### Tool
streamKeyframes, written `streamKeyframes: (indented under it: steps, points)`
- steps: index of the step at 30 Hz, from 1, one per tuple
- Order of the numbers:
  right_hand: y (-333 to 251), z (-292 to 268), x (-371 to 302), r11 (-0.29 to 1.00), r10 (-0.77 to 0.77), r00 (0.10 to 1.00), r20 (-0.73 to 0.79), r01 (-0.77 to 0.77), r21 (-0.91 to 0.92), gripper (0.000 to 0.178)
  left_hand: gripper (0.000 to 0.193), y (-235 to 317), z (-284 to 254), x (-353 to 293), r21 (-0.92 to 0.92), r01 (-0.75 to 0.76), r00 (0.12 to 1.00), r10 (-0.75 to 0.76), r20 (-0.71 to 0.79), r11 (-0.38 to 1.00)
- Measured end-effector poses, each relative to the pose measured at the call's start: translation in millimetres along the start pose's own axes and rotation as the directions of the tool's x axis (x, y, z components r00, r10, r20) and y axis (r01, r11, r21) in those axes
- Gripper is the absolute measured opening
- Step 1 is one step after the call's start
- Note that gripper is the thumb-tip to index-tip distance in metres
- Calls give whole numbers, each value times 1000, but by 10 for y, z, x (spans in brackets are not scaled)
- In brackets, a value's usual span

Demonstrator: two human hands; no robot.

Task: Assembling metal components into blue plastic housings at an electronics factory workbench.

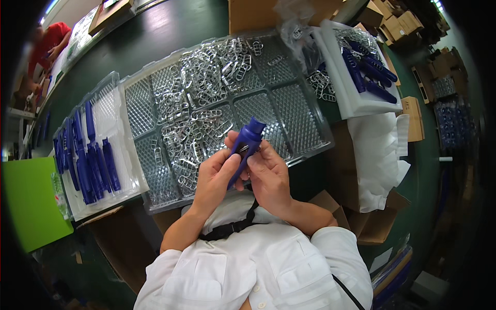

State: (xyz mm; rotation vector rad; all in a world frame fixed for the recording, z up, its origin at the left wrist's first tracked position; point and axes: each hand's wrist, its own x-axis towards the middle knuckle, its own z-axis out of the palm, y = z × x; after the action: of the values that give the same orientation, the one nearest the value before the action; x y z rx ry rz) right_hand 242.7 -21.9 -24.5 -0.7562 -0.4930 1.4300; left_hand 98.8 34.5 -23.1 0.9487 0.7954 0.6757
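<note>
Both hands hold one dark blue plastic handle-like part (249, 135), raised in front of my chest over the near edge of a clear compartment tray (310, 116). My left hand (216, 173) grips its lower left side with the thumb on top. On the other side, my right hand (269, 178) pinches it between thumb and fingers. A small metal piece shows in the opening of the part, partly covered by the fingers. Many loose shiny metal links (199, 82) lie heaped in the compartments beyond my hands.
At the left, a white-lined tray (124, 178) carries several blue parts (90, 165). A white foam box (330, 67) with more blue parts (369, 72) stands at the right. A green board (33, 206) lies far left, cardboard boxes (380, 222) lower right. Another person in red (49, 46) is upper left.
</note>
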Motion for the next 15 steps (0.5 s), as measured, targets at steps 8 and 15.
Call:
streamKeyframes:
  steps: [8,15]
  points:
    - [-365,-12,125,998,-66,979,-191,66,-7,30,49,-6,-77,-43,-98,34,999,-34,7,995]
    - [-2132,-1230,1299,303,-743,660,-114,179,-936,32,62,75,-522,-327,-164,-196,981,193,-35,967]
